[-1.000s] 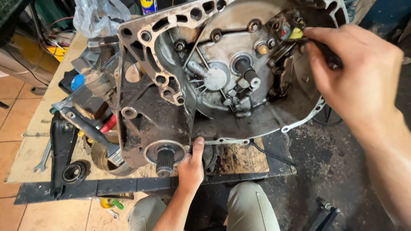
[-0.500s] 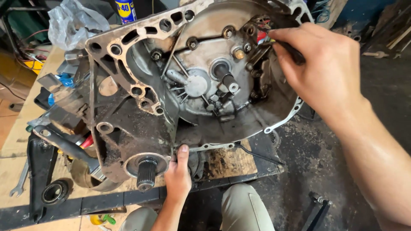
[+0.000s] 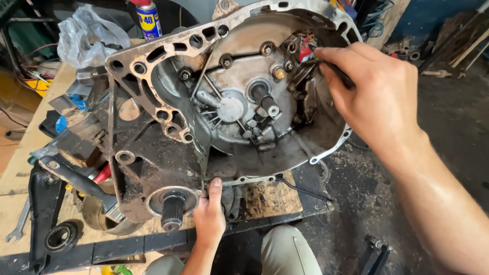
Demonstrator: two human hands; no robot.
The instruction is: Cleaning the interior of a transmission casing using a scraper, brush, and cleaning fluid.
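Big grimy gearbox bell housing [image 3: 153,168] fills the middle of the view, open face up, resting on a wooden bench [image 3: 20,168] with a dark metal frame [image 3: 117,247] along the near edge. Input shaft [image 3: 265,99] stands in the centre of the housing; splined output stub [image 3: 172,209] sticks out at the near left corner.

Right hand [image 3: 377,97] comes in from the right, over the far right rim of the housing. Fingers curled and pinched tight around a thin dark tool [image 3: 333,69], its tip down among the small parts at the far right inside the housing. What kind of tool, cannot tell.

Left hand [image 3: 210,216] reaches up from the near edge, thumb pressed on the near rim of the housing, other fingers tucked under and hidden. It grips the rim, nothing loose in it.

Left of the housing: black bracket arm [image 3: 76,181], round bearing ring [image 3: 61,237] near it, spanner [image 3: 19,224] at the far left edge. Far left: crumpled clear plastic bag [image 3: 89,35], spray can [image 3: 148,20] just right of it. Person's light trouser knee [image 3: 288,249] at the near edge.
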